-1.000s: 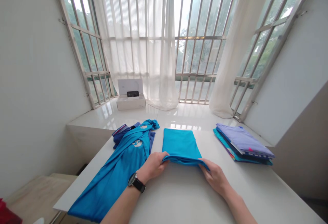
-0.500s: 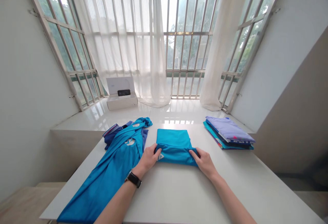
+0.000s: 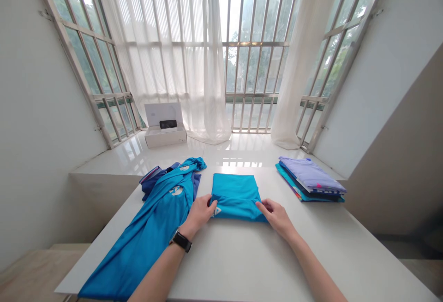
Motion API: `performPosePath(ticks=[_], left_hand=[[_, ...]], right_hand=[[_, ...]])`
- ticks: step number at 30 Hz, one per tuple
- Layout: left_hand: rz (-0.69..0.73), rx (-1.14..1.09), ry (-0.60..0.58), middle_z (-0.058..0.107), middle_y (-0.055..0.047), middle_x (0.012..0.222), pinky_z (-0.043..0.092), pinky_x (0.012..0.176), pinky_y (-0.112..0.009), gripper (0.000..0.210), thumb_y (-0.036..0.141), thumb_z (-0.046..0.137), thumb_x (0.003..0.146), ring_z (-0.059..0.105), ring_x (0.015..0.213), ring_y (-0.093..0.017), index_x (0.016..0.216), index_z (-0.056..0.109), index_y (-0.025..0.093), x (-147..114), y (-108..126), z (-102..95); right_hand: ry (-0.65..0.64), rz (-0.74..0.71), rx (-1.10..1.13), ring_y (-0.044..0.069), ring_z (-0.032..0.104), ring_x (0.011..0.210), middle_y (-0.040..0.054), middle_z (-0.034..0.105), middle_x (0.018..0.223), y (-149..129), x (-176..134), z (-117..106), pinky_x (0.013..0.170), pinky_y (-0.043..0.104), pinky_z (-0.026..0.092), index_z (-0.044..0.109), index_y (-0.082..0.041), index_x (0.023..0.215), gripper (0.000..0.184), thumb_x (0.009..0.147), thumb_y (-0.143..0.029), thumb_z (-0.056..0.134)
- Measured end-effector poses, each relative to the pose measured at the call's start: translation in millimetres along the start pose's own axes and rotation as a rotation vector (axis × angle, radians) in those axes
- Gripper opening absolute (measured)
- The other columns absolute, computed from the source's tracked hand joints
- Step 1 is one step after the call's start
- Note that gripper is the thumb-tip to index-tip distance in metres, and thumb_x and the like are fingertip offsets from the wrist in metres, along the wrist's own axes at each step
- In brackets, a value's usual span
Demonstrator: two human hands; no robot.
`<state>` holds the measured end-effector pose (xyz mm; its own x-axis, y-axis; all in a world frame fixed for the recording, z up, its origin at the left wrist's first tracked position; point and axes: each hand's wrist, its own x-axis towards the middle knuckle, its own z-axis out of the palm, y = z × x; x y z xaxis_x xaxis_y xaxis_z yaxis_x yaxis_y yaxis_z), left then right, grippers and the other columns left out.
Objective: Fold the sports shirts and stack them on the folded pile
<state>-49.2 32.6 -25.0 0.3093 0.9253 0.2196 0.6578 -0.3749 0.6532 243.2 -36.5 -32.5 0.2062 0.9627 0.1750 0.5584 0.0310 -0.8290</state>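
Observation:
A folded blue shirt (image 3: 237, 189) lies in a flat rectangle on the white table, with part of a white logo showing near its left front corner. At its left edge, my left hand (image 3: 200, 212) pinches the folded layer between thumb and fingers; a black watch (image 3: 181, 240) is on that wrist. My right hand (image 3: 276, 216) grips the matching right edge, thumb on top of the cloth. Left of my left hand, another blue garment (image 3: 145, 242) stretches loosely across the table, with white emblems on it.
Dark blue clothing (image 3: 154, 182) is bunched under the loose garment's far end. A stack of folded clothes, a lilac one (image 3: 309, 173) uppermost, sits at the table's right. An open white box (image 3: 166, 136) with a black phone-like device (image 3: 168, 124) stands on the windowsill.
The front flap of the blue shirt has come down and lies flatter on the layers beneath. Both hands stay at its sides, and the view has shifted slightly.

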Motion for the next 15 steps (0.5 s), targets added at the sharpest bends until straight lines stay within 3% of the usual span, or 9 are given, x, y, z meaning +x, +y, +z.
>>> performPosePath(ticks=[2, 8, 15], left_hand=[[-0.001, 0.012, 0.01, 0.049, 0.003, 0.06, 0.026, 0.056, -0.026, 0.031, 0.036, 0.051, 0.091, 0.044, 0.059, -0.013, 0.065, 0.051, 0.019, -1, 1, 0.4], [-0.071, 0.109, -0.008, 0.054, 0.001, 0.06, 0.025, 0.054, -0.026, 0.037, 0.042, 0.049, 0.094, 0.047, 0.059, -0.014, 0.066, 0.056, 0.018, -7, 7, -8.2], [-0.177, 0.327, -0.07, 0.067, -0.006, 0.07, 0.026, 0.054, -0.026, 0.047, 0.048, 0.044, 0.099, 0.062, 0.067, -0.019, 0.07, 0.065, 0.018, -10, 12, -14.0]], right_hand=[[-0.019, -0.007, -0.03, 0.016, 0.051, 0.06, -0.0009, 0.059, 0.062, 1, -1, 1, 0.06, 0.028, 0.04, 0.064, -0.021, 0.075, 0.047, 0.078, -0.067, 0.059], [-0.02, -0.011, -0.094, 0.016, 0.052, 0.059, -0.0019, 0.058, 0.061, 4, -2, 2, 0.06, 0.028, 0.04, 0.059, -0.023, 0.073, 0.04, 0.08, -0.062, 0.055], [0.003, 0.055, -0.222, 0.019, 0.059, 0.061, -0.0008, 0.064, 0.061, 4, -4, 1, 0.061, 0.029, 0.041, 0.059, -0.024, 0.077, 0.036, 0.082, -0.059, 0.051]])
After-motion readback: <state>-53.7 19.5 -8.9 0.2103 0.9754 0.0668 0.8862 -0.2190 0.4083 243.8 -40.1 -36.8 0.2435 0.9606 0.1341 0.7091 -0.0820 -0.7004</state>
